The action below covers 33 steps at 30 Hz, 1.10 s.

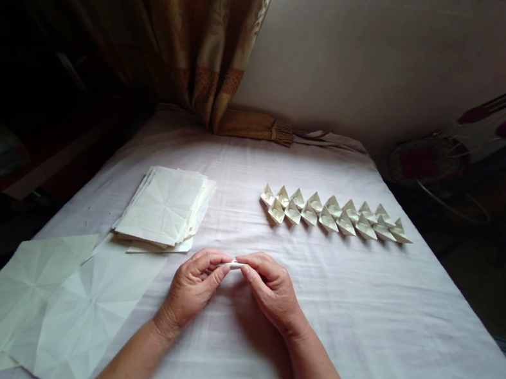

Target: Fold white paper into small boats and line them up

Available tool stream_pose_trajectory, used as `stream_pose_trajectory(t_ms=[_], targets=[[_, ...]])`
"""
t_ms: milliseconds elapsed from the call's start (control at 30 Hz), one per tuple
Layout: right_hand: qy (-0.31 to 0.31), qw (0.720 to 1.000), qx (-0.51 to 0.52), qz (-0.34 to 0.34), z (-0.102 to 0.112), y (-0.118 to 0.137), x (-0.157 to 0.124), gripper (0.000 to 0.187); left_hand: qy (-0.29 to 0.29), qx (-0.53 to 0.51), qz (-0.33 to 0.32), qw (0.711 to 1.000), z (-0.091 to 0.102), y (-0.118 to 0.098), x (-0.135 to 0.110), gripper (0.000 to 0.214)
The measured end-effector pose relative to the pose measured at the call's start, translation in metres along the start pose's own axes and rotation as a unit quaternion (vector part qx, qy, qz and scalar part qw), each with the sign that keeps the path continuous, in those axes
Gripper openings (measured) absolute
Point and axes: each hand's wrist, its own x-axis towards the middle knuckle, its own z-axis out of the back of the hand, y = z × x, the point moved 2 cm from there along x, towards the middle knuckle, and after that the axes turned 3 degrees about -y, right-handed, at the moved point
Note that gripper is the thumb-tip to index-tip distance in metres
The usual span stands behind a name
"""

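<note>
My left hand (191, 286) and my right hand (271, 291) meet at the middle of the cloth-covered surface (358, 313). Both pinch a small folded piece of white paper (232, 265) between fingertips and thumbs; only its thin edge shows. Beyond the hands, to the right, lies a row of several finished folded paper pieces (336, 215). A stack of creased white paper squares (166, 205) lies to the left of the hands.
Two large creased sheets (66, 307) lie flat at the near left corner. A patterned curtain (221, 34) hangs at the far edge with its hem on the cloth. Dark furniture stands left; a fan-like object (438, 166) sits far right.
</note>
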Motion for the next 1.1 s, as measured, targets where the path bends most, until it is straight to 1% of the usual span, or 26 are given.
stream_pose_trajectory(t_ms=[400, 600, 700, 900, 1033, 1100], targets=[[0.004, 1.0, 0.011, -0.006, 0.001, -0.002, -0.001, 0.022, -0.011, 0.009, 0.005, 1.0, 0.0, 0.0, -0.001, 0.014], [0.003, 1.0, 0.009, -0.002, 0.0, -0.003, 0.0, 0.021, -0.008, 0.008, -0.009, 1.0, 0.0, 0.001, -0.001, 0.013], [0.004, 1.0, 0.004, 0.007, 0.001, -0.003, 0.0, 0.02, -0.005, 0.01, -0.025, 1.0, 0.0, 0.001, -0.001, 0.013], [0.01, 1.0, -0.023, 0.011, 0.0, 0.001, -0.001, 0.017, -0.014, 0.038, -0.089, 0.995, -0.001, 0.001, -0.002, 0.012], [-0.016, 0.998, -0.057, 0.012, -0.005, 0.008, -0.001, 0.01, -0.02, 0.071, -0.116, 0.99, -0.002, -0.002, -0.004, 0.012], [-0.026, 0.997, -0.073, 0.016, -0.007, 0.01, -0.001, 0.01, -0.018, 0.085, -0.132, 0.987, -0.002, -0.003, -0.005, 0.011]])
